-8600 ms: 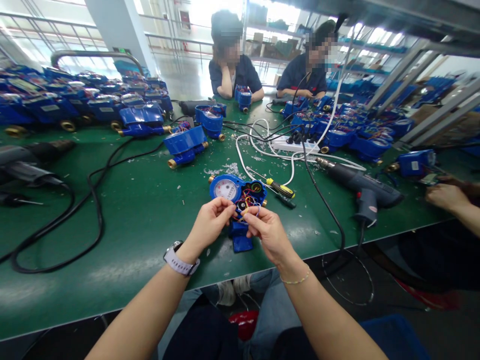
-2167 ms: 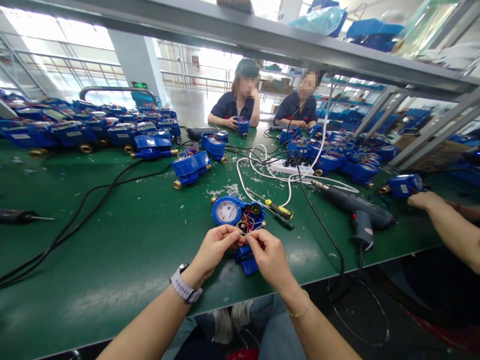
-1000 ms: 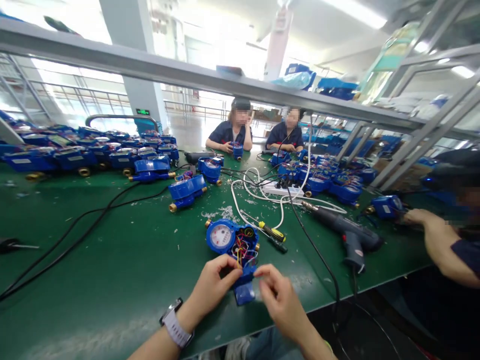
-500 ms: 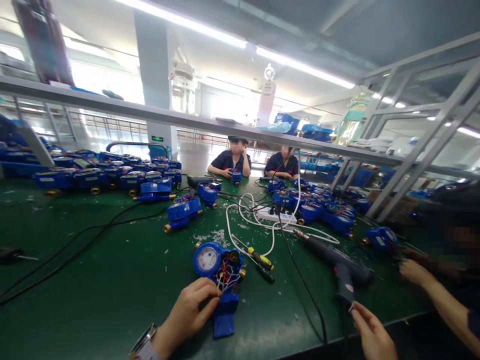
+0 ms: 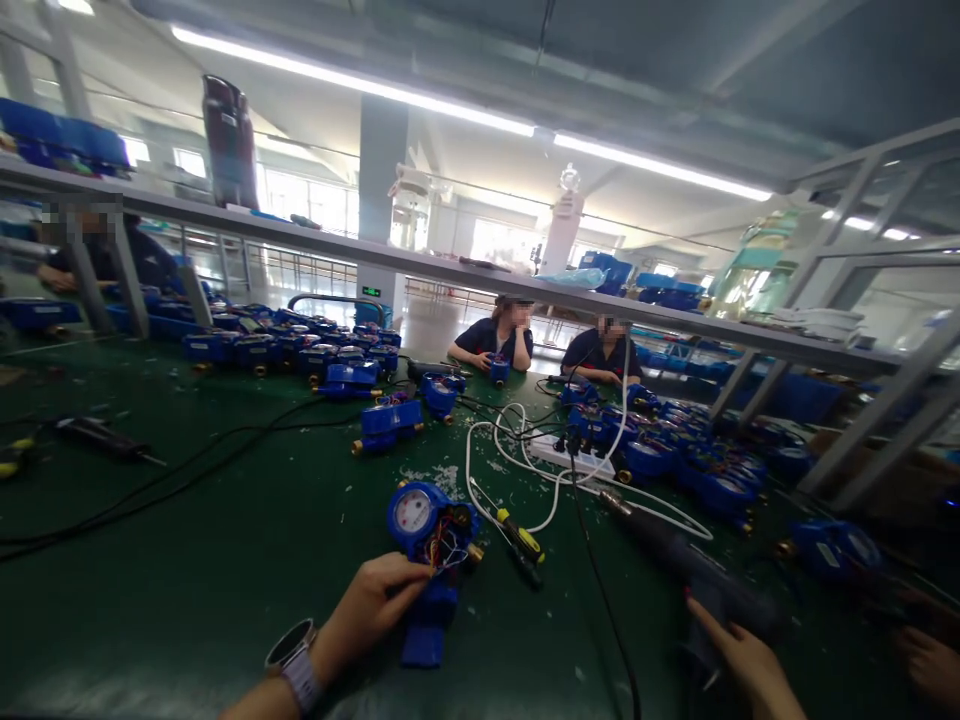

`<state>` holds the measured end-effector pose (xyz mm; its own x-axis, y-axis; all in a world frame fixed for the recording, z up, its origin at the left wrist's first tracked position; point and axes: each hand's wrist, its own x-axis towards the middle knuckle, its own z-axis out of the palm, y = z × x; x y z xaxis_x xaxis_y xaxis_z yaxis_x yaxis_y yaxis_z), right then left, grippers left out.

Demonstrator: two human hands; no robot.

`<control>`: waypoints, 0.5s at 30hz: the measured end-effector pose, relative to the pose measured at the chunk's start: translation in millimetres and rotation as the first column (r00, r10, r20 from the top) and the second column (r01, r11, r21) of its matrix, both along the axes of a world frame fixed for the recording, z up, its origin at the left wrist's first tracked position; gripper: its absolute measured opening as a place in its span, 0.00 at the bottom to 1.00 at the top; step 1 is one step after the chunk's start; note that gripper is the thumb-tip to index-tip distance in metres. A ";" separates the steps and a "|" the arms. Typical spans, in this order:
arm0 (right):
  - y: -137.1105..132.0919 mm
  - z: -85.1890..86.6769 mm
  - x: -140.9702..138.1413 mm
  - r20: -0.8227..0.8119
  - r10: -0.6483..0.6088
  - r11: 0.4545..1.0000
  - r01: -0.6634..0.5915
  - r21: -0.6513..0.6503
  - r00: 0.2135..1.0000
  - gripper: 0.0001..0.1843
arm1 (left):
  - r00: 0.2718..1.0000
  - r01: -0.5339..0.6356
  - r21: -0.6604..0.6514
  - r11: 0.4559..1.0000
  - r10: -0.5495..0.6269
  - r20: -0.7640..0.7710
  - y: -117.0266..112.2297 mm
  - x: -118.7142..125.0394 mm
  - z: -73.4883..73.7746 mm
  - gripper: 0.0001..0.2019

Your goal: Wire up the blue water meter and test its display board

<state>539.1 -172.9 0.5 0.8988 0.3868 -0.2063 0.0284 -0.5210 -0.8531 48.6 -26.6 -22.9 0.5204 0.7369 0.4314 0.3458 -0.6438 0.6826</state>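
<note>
Green surface (image 5: 187,590) with rows of blue meters at the far side. Open water meter (image 5: 429,520) sits at the near edge in front of the person, dial up, wiring exposed. Heat gun (image 5: 697,580) lies to its right, screwdriver (image 5: 517,540) between them. Left hand (image 5: 367,610) rests on the meter, fingertips pinching into the loose wires. Right hand (image 5: 742,665) is at the heat gun grip; blurred, looks half-closed around it, can't tell for sure. Meter likely heavy with brass fittings and a stiff body: hold the housing, not the thin fragile wires.
</note>
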 end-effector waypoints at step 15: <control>-55.5 -24.4 -69.0 -0.032 0.146 0.899 -0.119 0.422 0.989 0.34 | 0.970 -0.161 -0.099 0.982 0.176 0.167 -20.1 -7.6 3.7 0.07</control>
